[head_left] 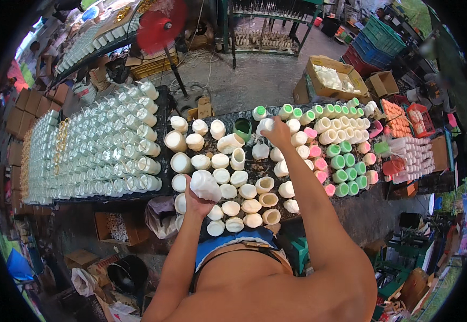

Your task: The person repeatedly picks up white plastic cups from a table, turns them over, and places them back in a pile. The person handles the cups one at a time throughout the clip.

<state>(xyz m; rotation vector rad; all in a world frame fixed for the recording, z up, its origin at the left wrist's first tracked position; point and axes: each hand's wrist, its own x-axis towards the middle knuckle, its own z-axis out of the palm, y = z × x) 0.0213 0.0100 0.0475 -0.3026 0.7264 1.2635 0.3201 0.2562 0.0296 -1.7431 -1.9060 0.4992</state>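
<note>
My left hand (197, 201) is wrapped round a white, lumpy, wax-like cylinder (205, 185), tilted above the near left of the dark table. My right arm stretches to the far side, where my right hand (279, 134) has its fingers closed on a small white piece (265, 125). Just left of that hand stands a green translucent cup (242, 128); a white container with a green inside (259, 112) is beyond it. Below the right hand sits another whitish piece (260, 152). Rows of white cylinders (220, 161), some hollow, stand between my arms.
Clear glass jars (105, 145) crowd the left table. Green cups (346, 166) and pink-topped pieces (320, 164) stand right of my right arm. Behind them is a cardboard box (341, 80) of white pieces. A red fan (161, 27) stands beyond the tables; a black bucket (128, 273) is lower left.
</note>
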